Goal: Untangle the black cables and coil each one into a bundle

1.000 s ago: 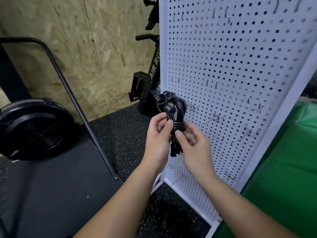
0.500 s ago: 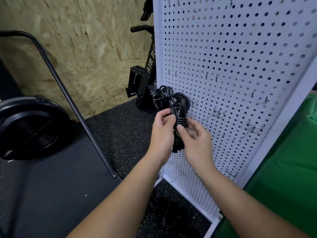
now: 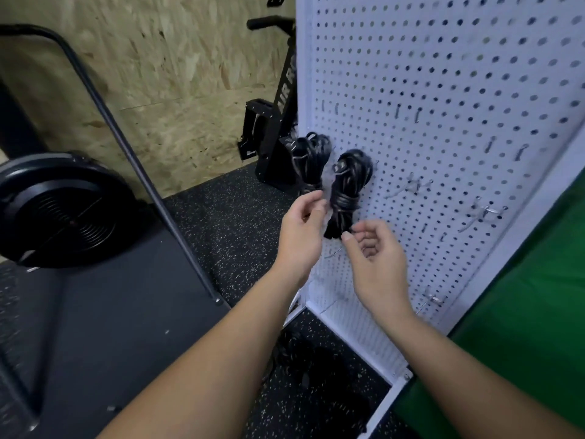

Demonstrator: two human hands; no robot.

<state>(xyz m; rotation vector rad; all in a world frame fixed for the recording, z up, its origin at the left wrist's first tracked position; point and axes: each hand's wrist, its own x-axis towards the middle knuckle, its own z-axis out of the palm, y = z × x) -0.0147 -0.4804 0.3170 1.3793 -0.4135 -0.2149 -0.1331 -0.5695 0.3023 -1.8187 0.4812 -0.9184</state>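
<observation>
I see two coiled black cable bundles hanging on the white pegboard (image 3: 443,122), each wrapped tight round its waist. Nearer bundle (image 3: 346,191) hangs off a peg near the board's left edge, its loose ends dangling down; second bundle (image 3: 308,163) hangs just left of it and slightly farther back, at the board's edge. Left hand (image 3: 300,232) is just beside the lower part of the second bundle, fingers loosely curled, thumb toward the fingertips; can't tell if it touches cable, motion blur there. Right hand (image 3: 376,258) sits right below the nearer bundle's dangling ends, fingers relaxed and half curled, gripping nothing I can make out; index tip close to the cable ends, contact unclear. Several bare metal hooks (image 3: 484,213) stick out of the board to the right. A dark tangle, probably more cable (image 3: 304,365), lies on the speckled rubber floor (image 3: 228,223) at the foot of the board. Black air bike (image 3: 272,122) stands behind the board's left edge, a fan wheel (image 3: 63,210) far left, OSB wall (image 3: 177,74) behind, green cloth (image 3: 522,312) on the right.
</observation>
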